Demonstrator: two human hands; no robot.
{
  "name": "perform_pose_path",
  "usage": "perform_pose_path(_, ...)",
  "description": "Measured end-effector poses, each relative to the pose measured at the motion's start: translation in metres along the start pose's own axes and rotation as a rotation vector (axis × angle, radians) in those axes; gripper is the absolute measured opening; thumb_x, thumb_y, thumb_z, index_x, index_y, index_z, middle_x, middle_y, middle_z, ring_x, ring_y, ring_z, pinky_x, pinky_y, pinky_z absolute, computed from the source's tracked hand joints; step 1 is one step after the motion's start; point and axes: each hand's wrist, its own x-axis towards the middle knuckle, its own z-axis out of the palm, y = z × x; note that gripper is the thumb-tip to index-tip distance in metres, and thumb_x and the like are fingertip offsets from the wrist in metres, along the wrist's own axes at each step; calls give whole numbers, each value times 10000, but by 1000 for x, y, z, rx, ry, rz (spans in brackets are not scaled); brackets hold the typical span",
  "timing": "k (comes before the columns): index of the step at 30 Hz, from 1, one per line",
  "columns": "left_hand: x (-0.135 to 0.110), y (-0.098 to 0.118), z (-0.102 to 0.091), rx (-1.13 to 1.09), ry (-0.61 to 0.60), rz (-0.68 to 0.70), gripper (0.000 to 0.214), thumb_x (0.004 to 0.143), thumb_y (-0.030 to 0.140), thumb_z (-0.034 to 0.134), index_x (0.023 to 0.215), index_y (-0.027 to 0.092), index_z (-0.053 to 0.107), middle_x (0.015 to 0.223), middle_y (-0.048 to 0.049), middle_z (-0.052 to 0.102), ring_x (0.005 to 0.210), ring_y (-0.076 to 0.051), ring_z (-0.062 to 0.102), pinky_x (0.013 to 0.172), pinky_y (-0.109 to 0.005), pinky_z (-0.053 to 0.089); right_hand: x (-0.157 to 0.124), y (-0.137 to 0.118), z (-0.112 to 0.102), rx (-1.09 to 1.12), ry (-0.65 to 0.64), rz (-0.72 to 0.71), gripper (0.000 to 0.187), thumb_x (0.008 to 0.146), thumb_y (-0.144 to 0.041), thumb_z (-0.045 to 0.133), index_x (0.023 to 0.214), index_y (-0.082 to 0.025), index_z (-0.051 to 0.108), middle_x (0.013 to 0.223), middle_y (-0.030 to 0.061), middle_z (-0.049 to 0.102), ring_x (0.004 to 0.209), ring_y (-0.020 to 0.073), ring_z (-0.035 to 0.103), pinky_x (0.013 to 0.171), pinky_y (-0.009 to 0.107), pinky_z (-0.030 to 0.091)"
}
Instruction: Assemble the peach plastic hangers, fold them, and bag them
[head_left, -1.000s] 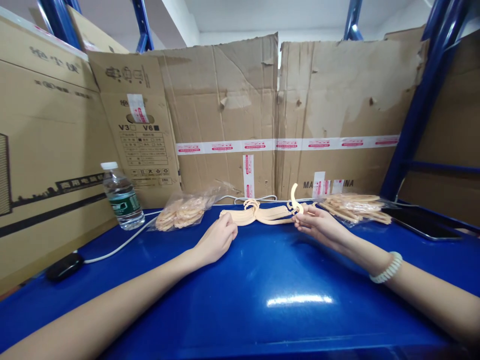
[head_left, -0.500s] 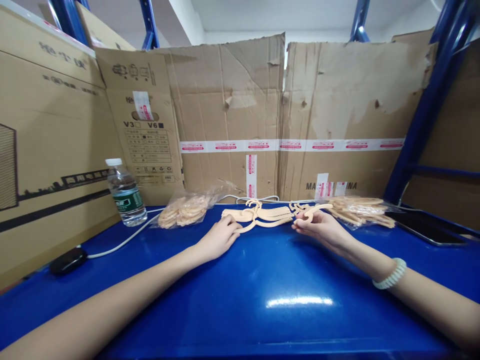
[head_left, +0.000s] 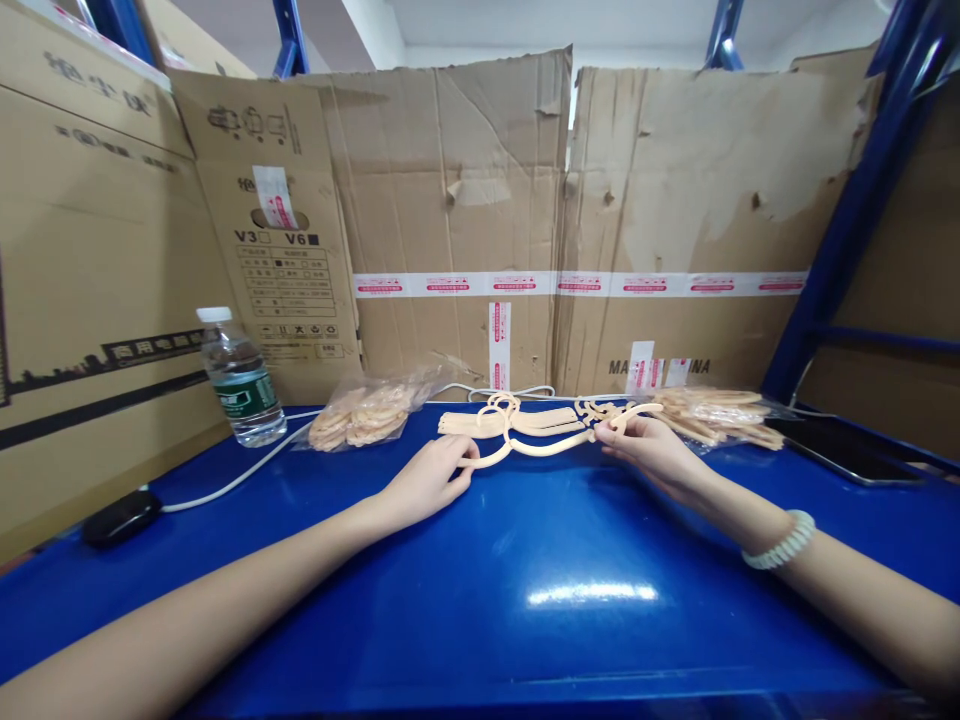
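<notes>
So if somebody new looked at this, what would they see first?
Probably the shiny blue table filling the bottom of the view, and the tall cardboard behind it. Then, near the middle, the left hand holding one end of a cream hanger, and the right hand with a curved cream piece.

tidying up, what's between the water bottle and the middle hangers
In the head view, a clear bag of beige pieces and some white cable lie between bottle and hangers.
</notes>
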Motion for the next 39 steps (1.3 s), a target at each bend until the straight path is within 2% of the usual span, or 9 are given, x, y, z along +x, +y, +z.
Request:
perform_pose_path(4, 0, -2, 3, -94, 34, -12, 155, 784, 75, 475, 887, 185, 513, 889, -31, 595, 812, -182, 564, 729, -303, 440, 0, -4, -3, 143, -28, 120, 246, 587, -309, 857, 687, -164, 685, 798, 31, 681, 824, 151, 640, 802, 248, 530)
perform_pose_path(8, -1, -2, 4, -121, 57, 19, 191, 797, 58, 457, 933, 182, 509, 930, -42, 594, 859, -189, 563, 782, -329, 448, -5, -9, 1, 251, -131, 295, 97, 710, -183, 776, 724, -135, 693, 863, 81, 709, 883, 180, 677, 857, 270, 546)
perform_pose_path(12, -2, 0, 3, -82, 82, 33, 160, 859, 87, 422, 944, 177, 524, 943, -55, 578, 865, -197, 548, 790, -350, 446, -9, -14, 5, 258, -166, 363, 55, 788, -112, 687, 736, -112, 670, 933, 127, 720, 886, 196, 698, 860, 281, 561)
perform_pose_path(20, 0, 3, 3, -102, 142, 38, 112, 895, 127, 421, 916, 182, 516, 931, -44, 566, 865, -193, 547, 793, -344, 454, -12, -18, 5, 263, -202, 397, 105, 842, -96, 625, 738, -107, 629, 991, 154, 720, 883, 177, 707, 870, 279, 563)
perform_pose_path(25, 0, 5, 4, -102, 167, 35, 115, 890, 117, 422, 918, 185, 511, 932, -46, 562, 867, -195, 545, 795, -346, 454, -14, -19, 6, 280, -297, 419, 94, 809, -119, 672, 750, -115, 600, 917, 149, 730, 889, 224, 712, 868, 325, 566)
perform_pose_path(33, 0, 5, 4, -104, 177, 39, 125, 890, 113, 427, 945, 186, 513, 959, -51, 557, 898, -200, 537, 819, -358, 450, -16, -24, 10, 244, -219, 458, 124, 853, -84, 592, 737, -126, 572, 865, 149, 737, 811, 196, 724, 884, 348, 550)
perform_pose_path(39, -1, 5, 4, -103, 163, 38, 119, 882, 101, 427, 917, 187, 502, 944, -48, 560, 875, -196, 535, 802, -357, 453, -14, -22, 9, 280, -217, 451, 100, 836, -98, 622, 738, -113, 602, 881, 131, 737, 827, 202, 720, 872, 350, 558)
